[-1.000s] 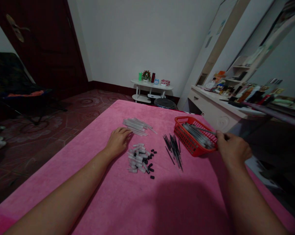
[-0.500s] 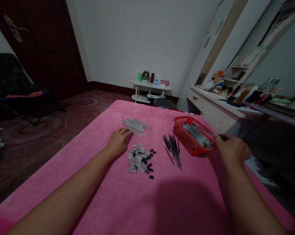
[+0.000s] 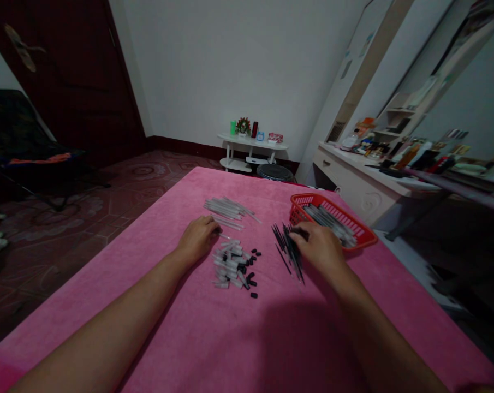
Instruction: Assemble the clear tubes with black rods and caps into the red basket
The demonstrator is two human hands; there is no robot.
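My left hand [image 3: 198, 239] rests on the pink cloth with its fingers pinched round a thin clear pen barrel [image 3: 225, 236], whose end pokes out to the right. Just beyond it lie several more clear pen barrels [image 3: 226, 208] in a loose bundle. Close to its right is a heap of whitish translucent caps [image 3: 229, 267] mixed with small black plugs [image 3: 253, 283]. My right hand [image 3: 321, 246] is at the pile of black-tipped pen refills [image 3: 288, 248], thumb and fingers curled together at their upper part. What lies between those fingertips is hidden.
A red plastic basket [image 3: 368, 238] holding several greyish pens [image 3: 331, 222] stands behind my right hand. The pink cloth [image 3: 214, 338] covers the table. To the right is a dresser [image 3: 359, 183] crowded with bottles; a low white stand [image 3: 250, 143] is by the wall.
My right hand has moved left from the basket's right end to the refills. A barrel end now shows at my left fingertips, and that hand has come slightly nearer me.
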